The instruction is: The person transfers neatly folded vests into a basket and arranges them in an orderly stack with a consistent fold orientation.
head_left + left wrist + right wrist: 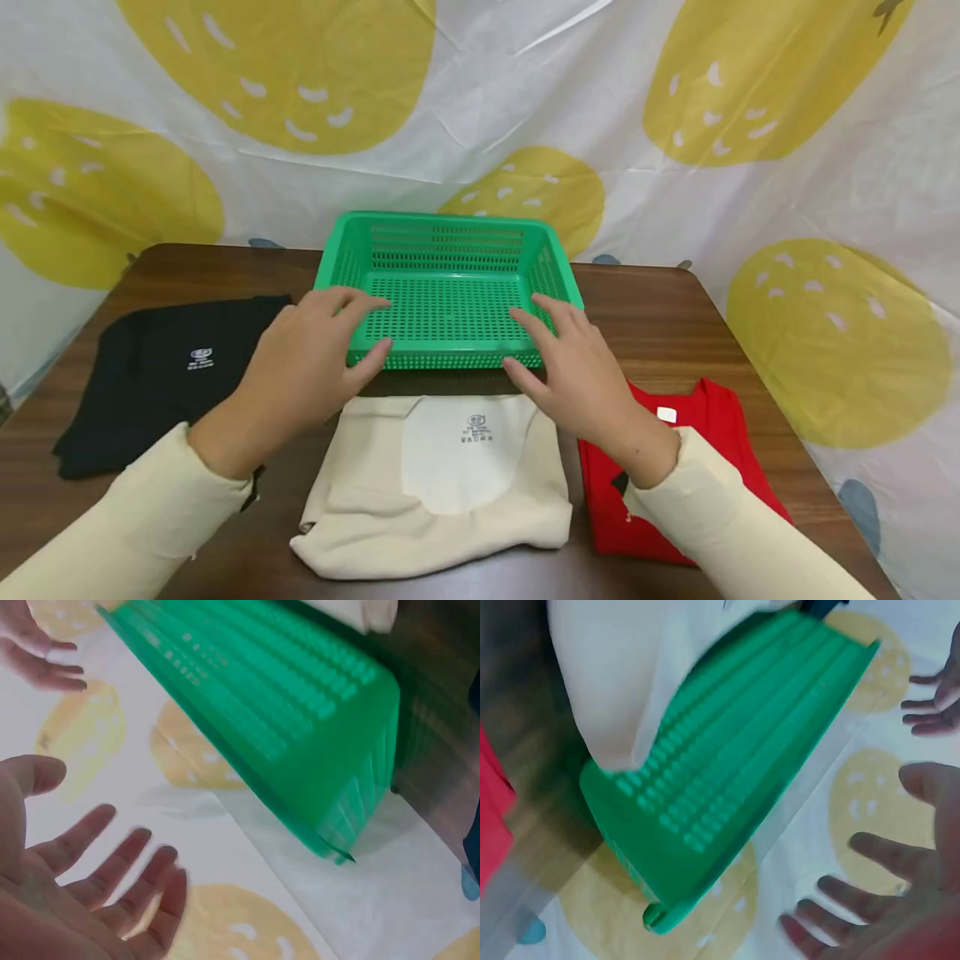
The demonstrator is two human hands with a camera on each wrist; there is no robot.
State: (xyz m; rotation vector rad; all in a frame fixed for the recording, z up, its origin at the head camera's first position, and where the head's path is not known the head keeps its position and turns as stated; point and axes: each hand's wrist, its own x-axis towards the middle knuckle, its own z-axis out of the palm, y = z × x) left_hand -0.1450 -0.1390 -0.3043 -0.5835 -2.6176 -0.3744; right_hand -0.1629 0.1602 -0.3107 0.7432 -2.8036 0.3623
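Observation:
My left hand hovers near the front left corner of a green plastic basket, its fingers spread and holding nothing. Facing it, my right hand is held over the front right corner, also with loose, parted fingers. In both wrist views the palms show bare beside the basket. A folded cream shirt with a printed neck label lies in front of the basket, between my forearms. Left of it is a folded black shirt, partly behind my left hand. A folded red shirt lies under my right forearm, which hides part of it.
The brown wooden table bears the basket near its back edge. Behind it and along the right side hangs a white cloth with large yellow fruit prints. No garment shows inside the basket.

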